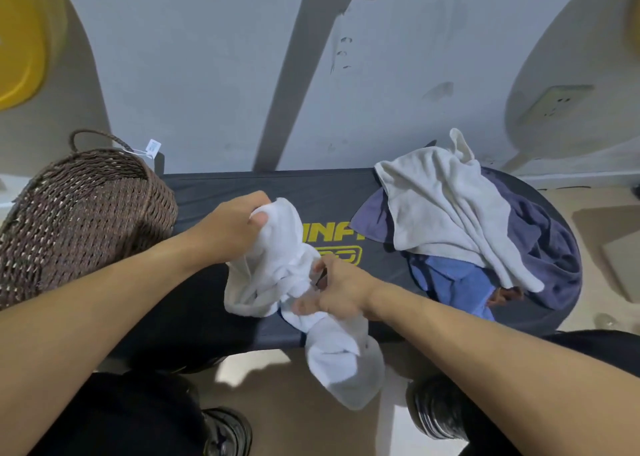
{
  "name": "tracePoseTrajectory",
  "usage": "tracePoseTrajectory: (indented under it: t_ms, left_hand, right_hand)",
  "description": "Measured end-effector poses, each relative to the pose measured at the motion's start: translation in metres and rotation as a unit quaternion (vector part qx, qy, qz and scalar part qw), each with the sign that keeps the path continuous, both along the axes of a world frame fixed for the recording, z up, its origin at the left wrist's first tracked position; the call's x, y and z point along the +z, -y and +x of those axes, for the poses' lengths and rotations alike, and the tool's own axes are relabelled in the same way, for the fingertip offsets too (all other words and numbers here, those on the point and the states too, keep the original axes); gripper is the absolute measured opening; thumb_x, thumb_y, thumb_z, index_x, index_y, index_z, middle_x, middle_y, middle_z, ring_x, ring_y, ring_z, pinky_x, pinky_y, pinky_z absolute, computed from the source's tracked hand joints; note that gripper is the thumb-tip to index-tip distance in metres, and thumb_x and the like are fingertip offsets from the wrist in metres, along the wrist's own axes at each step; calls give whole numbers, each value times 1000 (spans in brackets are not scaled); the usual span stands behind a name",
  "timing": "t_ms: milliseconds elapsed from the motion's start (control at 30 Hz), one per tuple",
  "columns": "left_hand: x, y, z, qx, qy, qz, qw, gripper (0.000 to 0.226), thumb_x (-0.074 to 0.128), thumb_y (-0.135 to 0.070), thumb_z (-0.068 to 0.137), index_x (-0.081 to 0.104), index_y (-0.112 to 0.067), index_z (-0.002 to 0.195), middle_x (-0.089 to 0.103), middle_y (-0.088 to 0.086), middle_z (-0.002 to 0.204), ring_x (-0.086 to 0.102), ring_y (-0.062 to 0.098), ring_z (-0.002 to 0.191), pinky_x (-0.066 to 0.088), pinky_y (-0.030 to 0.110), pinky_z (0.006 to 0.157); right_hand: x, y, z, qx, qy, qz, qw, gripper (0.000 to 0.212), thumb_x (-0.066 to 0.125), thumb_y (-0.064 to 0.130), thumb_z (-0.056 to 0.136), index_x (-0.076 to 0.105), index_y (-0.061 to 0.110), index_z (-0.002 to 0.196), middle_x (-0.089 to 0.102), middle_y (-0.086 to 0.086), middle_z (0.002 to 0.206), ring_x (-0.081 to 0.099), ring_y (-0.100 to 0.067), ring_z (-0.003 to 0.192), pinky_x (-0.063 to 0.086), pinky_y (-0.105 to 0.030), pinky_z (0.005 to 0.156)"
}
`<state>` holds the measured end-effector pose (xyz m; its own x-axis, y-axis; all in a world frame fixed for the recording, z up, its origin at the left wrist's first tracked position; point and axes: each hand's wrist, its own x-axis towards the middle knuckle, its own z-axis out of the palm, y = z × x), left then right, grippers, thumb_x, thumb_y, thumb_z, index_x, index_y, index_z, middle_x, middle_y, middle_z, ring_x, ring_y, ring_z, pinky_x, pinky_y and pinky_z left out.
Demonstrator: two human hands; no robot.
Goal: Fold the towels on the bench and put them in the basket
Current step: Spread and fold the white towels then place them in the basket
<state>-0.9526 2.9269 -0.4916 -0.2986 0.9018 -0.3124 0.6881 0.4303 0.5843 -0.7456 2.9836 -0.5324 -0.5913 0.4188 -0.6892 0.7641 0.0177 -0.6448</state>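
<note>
A crumpled white towel (pixel 277 268) lies across the middle of the black bench (pixel 214 185), one end hanging over the front edge. My left hand (pixel 235 227) grips its upper bunch. My right hand (pixel 332 289) pinches a fold lower down. A brown woven basket (pixel 79 220) stands at the bench's left end. On the right end lies a pile: a cream towel (pixel 446 213) on top, a dark purple towel (pixel 540 247) and a blue towel (pixel 453 282) beneath it.
A grey wall rises right behind the bench. A yellow object (pixel 20 39) hangs at the top left. A wall socket (pixel 554 103) is on the right. My shoes (pixel 225 431) and dark legs stand on the beige floor below the bench.
</note>
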Motion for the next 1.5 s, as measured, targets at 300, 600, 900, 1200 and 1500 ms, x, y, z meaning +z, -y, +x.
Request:
tracePoseTrajectory:
  t_ms: [300,600,900,1200,1500]
  left_hand:
    - [36,-5,29,-58,410,41,909,18,54,-30,95,62,-15,103,70,6,93,67,18,80,53,26,67]
    - [33,-13,9,-102,143,30,984,8,60,-27,95,66,-25,90,70,-14,80,62,0,72,46,22,70]
    - [14,1,-54,-74,-26,-92,993,15,66,-27,92,66,-22,78,58,-13,65,53,4,63,38,17,55]
    - [5,4,-65,161,24,-77,984,27,61,-28,96,63,-8,79,58,6,55,48,20,47,32,21,43]
    - [-13,-21,-60,403,224,128,878,4,61,-9,95,63,-9,98,67,12,98,72,18,61,61,25,69]
  right_hand:
    - [70,-50,-4,28,-190,73,979,93,86,21,74,33,31,151,45,4,146,49,-16,132,48,-34,103]
    - [87,-77,2,79,-99,271,954,33,83,43,74,58,22,76,58,10,67,54,-6,62,40,-26,56]
    - [88,-97,11,115,22,267,957,53,82,63,65,57,18,77,56,6,67,53,-12,62,37,-27,53]
    - [77,-104,8,-120,-70,123,983,28,77,22,87,56,3,92,69,-13,73,70,-27,54,62,-43,56]
    - [55,-91,-9,-349,-205,92,910,30,75,-1,83,59,12,105,66,-16,99,69,-30,69,62,-46,58]
